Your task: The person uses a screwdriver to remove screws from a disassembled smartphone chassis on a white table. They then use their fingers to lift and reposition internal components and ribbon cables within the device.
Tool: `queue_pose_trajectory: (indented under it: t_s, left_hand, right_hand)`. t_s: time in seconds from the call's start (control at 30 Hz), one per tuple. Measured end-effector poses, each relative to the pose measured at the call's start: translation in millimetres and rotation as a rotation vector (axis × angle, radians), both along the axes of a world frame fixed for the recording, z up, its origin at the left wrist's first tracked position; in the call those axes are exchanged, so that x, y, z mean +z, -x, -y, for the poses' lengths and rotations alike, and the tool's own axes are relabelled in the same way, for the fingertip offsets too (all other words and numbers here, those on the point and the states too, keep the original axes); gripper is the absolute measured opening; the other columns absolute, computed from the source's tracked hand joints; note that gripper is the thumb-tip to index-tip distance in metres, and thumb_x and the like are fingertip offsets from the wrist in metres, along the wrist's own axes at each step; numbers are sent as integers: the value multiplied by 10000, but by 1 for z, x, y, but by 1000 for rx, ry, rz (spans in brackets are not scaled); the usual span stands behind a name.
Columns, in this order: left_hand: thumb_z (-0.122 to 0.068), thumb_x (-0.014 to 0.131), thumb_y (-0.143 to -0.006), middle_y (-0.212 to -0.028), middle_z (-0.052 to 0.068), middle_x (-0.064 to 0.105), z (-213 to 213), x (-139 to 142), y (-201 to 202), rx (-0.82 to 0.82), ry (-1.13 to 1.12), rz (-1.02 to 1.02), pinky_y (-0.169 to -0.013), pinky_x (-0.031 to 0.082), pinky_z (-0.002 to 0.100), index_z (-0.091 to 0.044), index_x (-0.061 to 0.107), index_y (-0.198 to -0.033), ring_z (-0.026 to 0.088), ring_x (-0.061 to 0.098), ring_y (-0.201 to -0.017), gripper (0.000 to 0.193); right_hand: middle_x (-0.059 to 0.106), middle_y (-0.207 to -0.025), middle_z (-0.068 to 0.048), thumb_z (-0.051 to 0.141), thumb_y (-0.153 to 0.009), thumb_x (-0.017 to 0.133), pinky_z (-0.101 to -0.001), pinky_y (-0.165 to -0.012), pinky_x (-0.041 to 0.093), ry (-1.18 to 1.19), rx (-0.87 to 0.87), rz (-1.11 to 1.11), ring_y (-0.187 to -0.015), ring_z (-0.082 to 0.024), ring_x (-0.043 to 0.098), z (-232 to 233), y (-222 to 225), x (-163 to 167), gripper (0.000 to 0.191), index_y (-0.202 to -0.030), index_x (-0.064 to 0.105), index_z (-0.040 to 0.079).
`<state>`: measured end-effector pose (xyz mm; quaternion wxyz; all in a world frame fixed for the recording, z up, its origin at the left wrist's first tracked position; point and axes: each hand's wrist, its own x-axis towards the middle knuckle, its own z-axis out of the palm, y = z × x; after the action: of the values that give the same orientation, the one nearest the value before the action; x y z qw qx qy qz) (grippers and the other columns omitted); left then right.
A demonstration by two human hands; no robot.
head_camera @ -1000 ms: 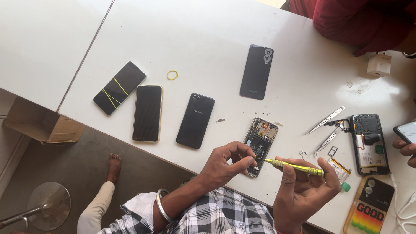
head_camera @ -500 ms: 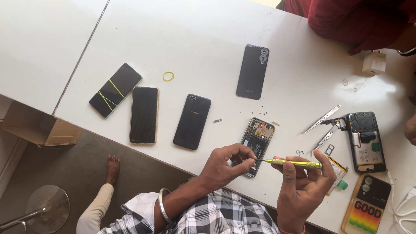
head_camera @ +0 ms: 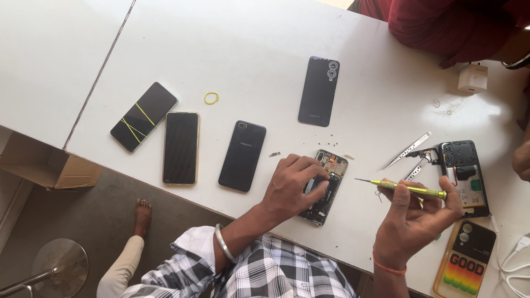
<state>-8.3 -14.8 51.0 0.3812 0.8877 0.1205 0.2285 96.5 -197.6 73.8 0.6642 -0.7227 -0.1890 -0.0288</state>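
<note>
Gripping the opened phone (head_camera: 327, 185) near the table's (head_camera: 248, 49) near edge, the left hand (head_camera: 290, 187) is covering much of its circuitry. Right hand (head_camera: 411, 218) is pinching a yellow screwdriver (head_camera: 406, 188), tip hovering just right of the phone; its handle end is hidden behind fingers.

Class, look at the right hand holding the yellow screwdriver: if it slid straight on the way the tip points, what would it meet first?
The right hand aims the yellow screwdriver leftward. First in that line is probably the opened phone under the left hand, though the tip's height above the table is unclear.
</note>
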Motion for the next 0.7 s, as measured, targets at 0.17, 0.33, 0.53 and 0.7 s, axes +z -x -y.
queue_pose_trajectory:
  t_s: [0.17,0.33,0.53,0.7]
  left_hand:
    - [-316,764,-903,-1378,116,585,2,-19,-16,-50,-145,-60,-1177,349,486,-108,664,-1227,308,482,-1381,397]
    - [-462,720,-919,-1559,127,457,6,-27,-17,-90,-216,-126,-1256,246,508,-146,589,-1385,315,368,-1494,578]
    - [-488,667,-951,-1576,118,442,8,-31,-16,-79,-259,-154,-1274,239,503,-171,578,-1410,308,358,-1508,565]
    - [-503,653,-955,-1567,125,438,7,-32,-17,-88,-254,-153,-1289,234,492,-171,574,-1406,316,345,-1509,565]
  right_hand:
    - [570,-1214,-162,39,-1198,588,-335,-979,614,95,-6,65,-1089,-198,695,-9,-16,-15,466,-1512,245,60]
    - [600,-1208,-162,66,-1159,601,-328,-956,650,171,14,100,-1089,-211,711,-23,-21,-27,498,-1536,275,62]
    - [601,-1198,-168,72,-1142,619,-329,-970,649,189,69,115,-1097,-224,710,-32,-23,-32,515,-1534,286,46]
    - [619,-1190,-162,82,-1132,628,-309,-911,640,221,81,134,-1089,-231,725,-36,-25,-33,516,-1523,292,49]
